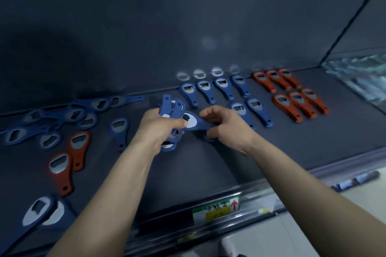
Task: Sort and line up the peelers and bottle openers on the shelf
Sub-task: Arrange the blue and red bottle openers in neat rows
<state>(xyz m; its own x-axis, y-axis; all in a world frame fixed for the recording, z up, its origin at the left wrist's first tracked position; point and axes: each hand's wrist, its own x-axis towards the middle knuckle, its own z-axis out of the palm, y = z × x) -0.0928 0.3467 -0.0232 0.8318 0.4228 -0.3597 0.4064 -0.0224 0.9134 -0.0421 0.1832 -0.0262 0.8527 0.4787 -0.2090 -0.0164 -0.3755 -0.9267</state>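
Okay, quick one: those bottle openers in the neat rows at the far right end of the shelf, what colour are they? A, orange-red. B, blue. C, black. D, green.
A: the orange-red openers lie in two rows of three at the right end of the shelf, with the blue rows to their left.
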